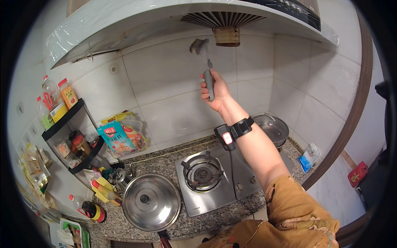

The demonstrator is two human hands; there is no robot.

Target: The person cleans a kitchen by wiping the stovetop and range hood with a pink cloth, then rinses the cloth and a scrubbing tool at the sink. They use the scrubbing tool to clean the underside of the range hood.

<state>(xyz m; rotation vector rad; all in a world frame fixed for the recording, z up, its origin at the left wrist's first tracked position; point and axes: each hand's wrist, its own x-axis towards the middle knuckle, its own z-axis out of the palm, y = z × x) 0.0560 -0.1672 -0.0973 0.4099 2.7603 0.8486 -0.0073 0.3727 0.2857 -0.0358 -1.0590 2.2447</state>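
Note:
My right hand [216,90], raised before the tiled wall, grips the grey handle [209,85] of a scrub brush. Its bristled head [198,46] points up beneath the range hood [149,29], left of the hood's brownish oil cup [227,37] and apart from it. The brush's neck is blurred. Only a sliver of my left hand [160,245] shows at the bottom edge, beside the dark red handle [165,241] of a pan; its grip is hidden. A steel lid [151,202] with a black knob covers that pan.
A steel gas hob [198,207] with a bare burner [203,174] lies under my arm. Behind it stands a glass-lidded pot [273,130]. A corner rack [63,121] holds bottles and jars; a soy sauce bottle [93,210] stands below. A cable [233,173] hangs from my wrist device [225,136].

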